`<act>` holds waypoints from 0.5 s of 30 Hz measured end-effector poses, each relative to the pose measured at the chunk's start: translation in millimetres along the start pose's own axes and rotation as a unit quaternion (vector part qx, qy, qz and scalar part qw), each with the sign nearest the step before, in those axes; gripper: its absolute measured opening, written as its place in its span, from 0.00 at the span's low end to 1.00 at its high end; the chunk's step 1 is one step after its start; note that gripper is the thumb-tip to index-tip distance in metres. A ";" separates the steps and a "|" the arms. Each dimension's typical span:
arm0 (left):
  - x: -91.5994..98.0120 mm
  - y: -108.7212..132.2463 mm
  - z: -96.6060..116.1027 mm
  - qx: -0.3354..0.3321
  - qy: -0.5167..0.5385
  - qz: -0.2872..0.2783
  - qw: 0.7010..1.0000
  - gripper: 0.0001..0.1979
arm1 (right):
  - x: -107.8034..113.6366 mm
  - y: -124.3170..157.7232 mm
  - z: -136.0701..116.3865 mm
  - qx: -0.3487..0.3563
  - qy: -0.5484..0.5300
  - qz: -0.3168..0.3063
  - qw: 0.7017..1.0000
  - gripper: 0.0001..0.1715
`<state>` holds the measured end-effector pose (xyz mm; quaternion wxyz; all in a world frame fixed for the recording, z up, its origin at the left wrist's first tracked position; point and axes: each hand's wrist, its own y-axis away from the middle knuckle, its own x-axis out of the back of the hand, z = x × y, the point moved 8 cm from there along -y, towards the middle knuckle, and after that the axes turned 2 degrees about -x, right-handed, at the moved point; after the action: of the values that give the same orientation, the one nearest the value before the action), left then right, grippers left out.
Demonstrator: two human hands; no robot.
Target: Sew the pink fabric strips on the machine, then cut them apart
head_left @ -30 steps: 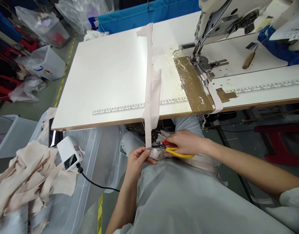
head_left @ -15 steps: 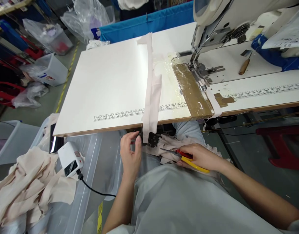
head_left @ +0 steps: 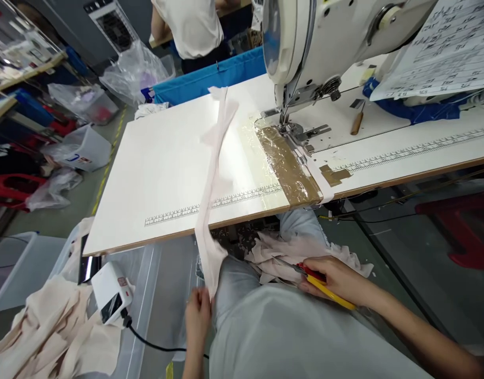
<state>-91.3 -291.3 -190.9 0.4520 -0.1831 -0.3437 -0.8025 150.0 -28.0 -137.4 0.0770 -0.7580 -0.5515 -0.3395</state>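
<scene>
My left hand [head_left: 199, 311] is closed on the lower end of a long pale pink fabric strip [head_left: 208, 210]. The strip runs from the far part of the white sewing table [head_left: 158, 163], over its front edge, down toward my lap. In my right hand [head_left: 331, 278] I hold a pair of scissors [head_left: 324, 290] with red and yellow handles, the blades pointing left. Beneath the blades, crumpled pale pink fabric [head_left: 273, 247] lies across my lap. A sewing machine [head_left: 293, 58] stands right of the strip, with a narrow pale tape [head_left: 319, 179] hanging over the table edge before it.
On the left, a clear plastic bin [head_left: 141, 316] holds pink fabric pieces [head_left: 40, 326] and a white power bank [head_left: 112, 292] with a black cable. A wooden-handled awl [head_left: 357, 122] lies right of the needle. Another person [head_left: 192, 29] stands beyond the blue cloth [head_left: 210, 76].
My left hand has gone from open beside the strip to gripping its end, pulling it down toward me. The strip has slid and skewed on the table. The scissors stay in my right hand.
</scene>
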 end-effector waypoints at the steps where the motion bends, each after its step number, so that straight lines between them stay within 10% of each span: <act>1: 12.7 4.8 -26.4 0.029 -0.097 -0.013 0.995 0.12 | -1.0 -0.5 3.1 0.002 0.000 -0.006 1.000 0.29; 5: 45.4 33.5 -47.0 0.056 -0.171 -0.054 0.982 0.10 | -2.2 -3.4 5.9 0.019 -0.028 -0.004 0.999 0.28; 8: 17.5 48.4 23.0 0.035 0.052 -0.139 0.988 0.25 | 4.4 -3.5 -1.4 0.027 -0.092 0.028 0.995 0.22; 11: -43.7 56.0 120.7 -0.017 0.231 -0.293 0.927 0.26 | 22.5 2.0 -13.7 0.046 -0.168 0.104 0.979 0.14; 15: -109.4 59.9 200.3 -0.113 0.226 -0.398 0.882 0.21 | 49.5 15.5 -27.0 0.078 -0.168 0.217 0.959 0.18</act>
<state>13.8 -103.3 -94.4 0.1360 0.1054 -0.1835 -0.9678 160.1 -8.3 -83.3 0.1136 -0.8972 -0.4037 -0.1387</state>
